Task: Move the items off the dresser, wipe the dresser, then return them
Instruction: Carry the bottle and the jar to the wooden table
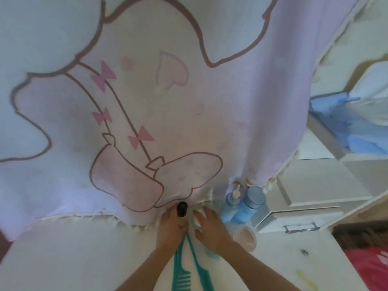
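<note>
Gripping teal combs (181, 277) in curled left hand (171, 225) at rear of dresser (84, 248), black item (182, 209) at fingertips, comb lengths running back toward body; right hand (210, 224) just beside, fingers spread over small white item (197, 220), blue bottles (249, 204) nearer it, rightward.

2 teal combs (181, 267) (200, 267); 2 blue bottles (230, 206) (249, 204); 1 black object (182, 208); 1 pink jar (245, 238); 1 printed cloth (147, 101).
</note>
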A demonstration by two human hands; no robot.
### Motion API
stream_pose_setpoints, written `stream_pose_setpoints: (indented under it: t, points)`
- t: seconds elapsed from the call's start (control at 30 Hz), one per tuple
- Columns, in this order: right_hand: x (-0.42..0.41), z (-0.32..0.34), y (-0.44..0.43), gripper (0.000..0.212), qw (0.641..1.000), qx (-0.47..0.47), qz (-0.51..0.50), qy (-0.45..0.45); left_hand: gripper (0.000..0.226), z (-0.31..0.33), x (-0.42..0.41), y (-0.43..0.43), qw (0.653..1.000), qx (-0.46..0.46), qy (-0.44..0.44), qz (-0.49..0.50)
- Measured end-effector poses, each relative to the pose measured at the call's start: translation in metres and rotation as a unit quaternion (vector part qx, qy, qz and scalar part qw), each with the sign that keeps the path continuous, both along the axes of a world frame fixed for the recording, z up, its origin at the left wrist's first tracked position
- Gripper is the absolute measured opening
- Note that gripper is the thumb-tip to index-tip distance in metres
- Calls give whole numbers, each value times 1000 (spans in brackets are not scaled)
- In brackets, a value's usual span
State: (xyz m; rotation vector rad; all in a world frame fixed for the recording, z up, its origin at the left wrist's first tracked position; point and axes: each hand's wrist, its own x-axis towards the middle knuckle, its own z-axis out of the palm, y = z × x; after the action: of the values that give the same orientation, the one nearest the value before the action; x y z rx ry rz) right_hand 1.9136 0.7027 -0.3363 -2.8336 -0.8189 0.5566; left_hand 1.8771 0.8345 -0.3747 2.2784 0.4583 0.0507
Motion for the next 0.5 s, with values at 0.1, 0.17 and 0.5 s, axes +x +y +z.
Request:
stream_pose_setpoints:
  t: [0.1, 0.17, 0.5]
  points:
    - [9, -7, 3, 59, 1000, -6, 6, 26, 48, 0, 3, -7, 998, -22, 16, 51]
    - [13, -12, 4, 61, 999, -8, 6, 36, 46, -1, 3, -10, 996, -38, 21, 82]
    - [17, -22, 12, 56, 998, -1, 20, 53, 42, 11, -19, -14, 987, -68, -15, 147]
